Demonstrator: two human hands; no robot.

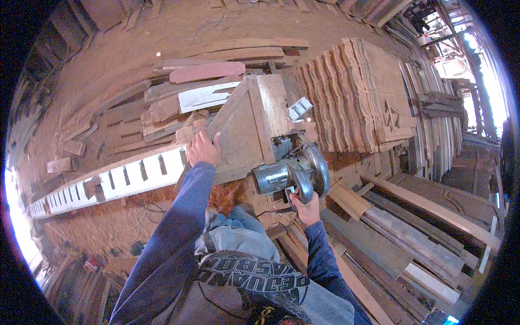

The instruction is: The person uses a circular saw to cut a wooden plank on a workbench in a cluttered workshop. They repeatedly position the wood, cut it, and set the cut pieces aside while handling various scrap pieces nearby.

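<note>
My right hand [306,208] is wrapped round the rear handle of a circular saw [272,177]. The saw has a dark, shiny motor housing and a rounded blade guard, and sits at the right end of the workpiece. A triangular wooden frame with a flat panel [238,132] lies just left of the saw. Against its left side, my left hand [203,150] lies flat with the thumb spread. Under and beside that hand, a long white board with dark slots [135,172] stretches to the far left. The saw's blade is hidden from here.
Loose planks and a pink board [207,72] lie beyond the frame. A stack of wavy-edged wooden pieces [346,97] stands at the right. Long boards [401,238] cover the lower right. Sawdust spreads over the ground [108,227], where a thin cable loops.
</note>
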